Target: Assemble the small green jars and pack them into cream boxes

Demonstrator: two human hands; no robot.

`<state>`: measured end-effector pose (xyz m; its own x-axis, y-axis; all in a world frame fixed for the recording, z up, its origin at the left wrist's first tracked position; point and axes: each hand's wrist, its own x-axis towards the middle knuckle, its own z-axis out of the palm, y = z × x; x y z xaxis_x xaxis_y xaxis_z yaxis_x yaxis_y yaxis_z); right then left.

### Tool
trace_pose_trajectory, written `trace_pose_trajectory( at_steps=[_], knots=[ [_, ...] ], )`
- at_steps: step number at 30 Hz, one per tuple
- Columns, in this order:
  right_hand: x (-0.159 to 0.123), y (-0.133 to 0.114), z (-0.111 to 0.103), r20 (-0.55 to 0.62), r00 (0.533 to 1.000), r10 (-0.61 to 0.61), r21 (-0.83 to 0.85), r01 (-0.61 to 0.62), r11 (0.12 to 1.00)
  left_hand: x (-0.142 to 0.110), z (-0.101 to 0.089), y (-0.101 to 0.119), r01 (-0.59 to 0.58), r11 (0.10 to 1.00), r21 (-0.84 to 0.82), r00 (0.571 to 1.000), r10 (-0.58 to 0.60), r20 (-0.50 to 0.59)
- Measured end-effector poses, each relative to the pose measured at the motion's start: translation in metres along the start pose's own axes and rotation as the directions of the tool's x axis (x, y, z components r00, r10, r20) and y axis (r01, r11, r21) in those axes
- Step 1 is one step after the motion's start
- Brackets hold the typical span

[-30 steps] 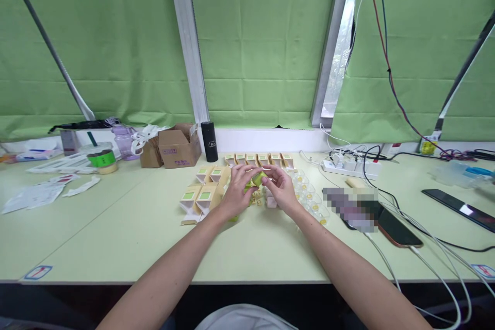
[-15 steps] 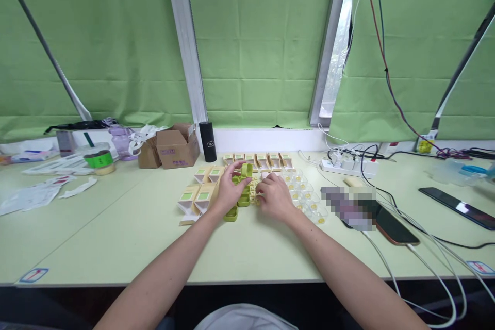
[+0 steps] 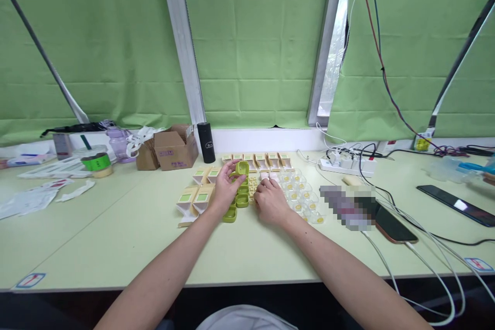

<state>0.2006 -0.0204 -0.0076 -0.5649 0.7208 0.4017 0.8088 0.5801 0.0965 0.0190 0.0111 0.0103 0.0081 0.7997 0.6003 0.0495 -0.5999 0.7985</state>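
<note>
My left hand (image 3: 221, 192) holds a small green open case (image 3: 242, 168) between thumb and fingers, its hollow side tilted toward me. Below it, more green cases (image 3: 229, 215) stand on the table in rows. My right hand (image 3: 273, 203) is closed, fingertips down at a block of small yellow pieces (image 3: 252, 182); whatever is in its fingers is hidden. Just beyond its knuckles lie pinkish-white pieces (image 3: 265, 176). To the right of that hand are several clear containers with yellow centres (image 3: 305, 195).
Open cartons with green panels (image 3: 185, 199) lie left of my left hand; a row of similar cartons (image 3: 273, 162) lines the back. Beyond are a cardboard box (image 3: 175, 150) and a black bottle (image 3: 206, 143). Phones (image 3: 394, 221), white cables and a power strip (image 3: 348, 165) occupy the right.
The green case in my left hand has turned so its hollow inside faces me more. My right hand's fingers have drawn together at the yellow pieces. The view has shifted slightly.
</note>
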Motion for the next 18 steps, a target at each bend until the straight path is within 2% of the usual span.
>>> trace_pose_trajectory(
  at_steps=[3, 6, 10, 14, 16, 18],
  knots=[
    [0.0, 0.002, -0.001, -0.042, 0.999, -0.003, 0.024, 0.004, 1.0, 0.0, 0.0, -0.001, 0.014, 0.999, -0.034, 1.0, -0.014, -0.003],
    [0.0, 0.005, -0.003, -0.148, 0.988, 0.05, 0.119, -0.033, 0.992, 0.0, 0.001, -0.001, 0.05, 0.993, -0.103, 0.999, -0.052, -0.016],
    [0.001, 0.01, -0.005, -0.353, 0.919, 0.177, 0.358, -0.042, 0.933, 0.0, 0.001, 0.0, 0.075, 0.984, -0.159, 0.997, -0.08, -0.021],
    [0.003, 0.013, -0.005, -0.467, 0.812, 0.351, 0.595, -0.006, 0.804, 0.0, 0.002, -0.001, 0.071, 0.987, -0.142, 0.997, -0.073, -0.009],
    [0.005, 0.014, -0.005, -0.455, 0.768, 0.451, 0.701, -0.004, 0.713, -0.001, 0.002, -0.001, 0.071, 0.99, -0.126, 0.997, -0.072, -0.006],
    [0.008, 0.016, -0.006, -0.406, 0.744, 0.531, 0.8, 0.008, 0.6, -0.001, 0.002, -0.001, 0.072, 0.992, -0.107, 0.997, -0.073, -0.004]
  ],
)
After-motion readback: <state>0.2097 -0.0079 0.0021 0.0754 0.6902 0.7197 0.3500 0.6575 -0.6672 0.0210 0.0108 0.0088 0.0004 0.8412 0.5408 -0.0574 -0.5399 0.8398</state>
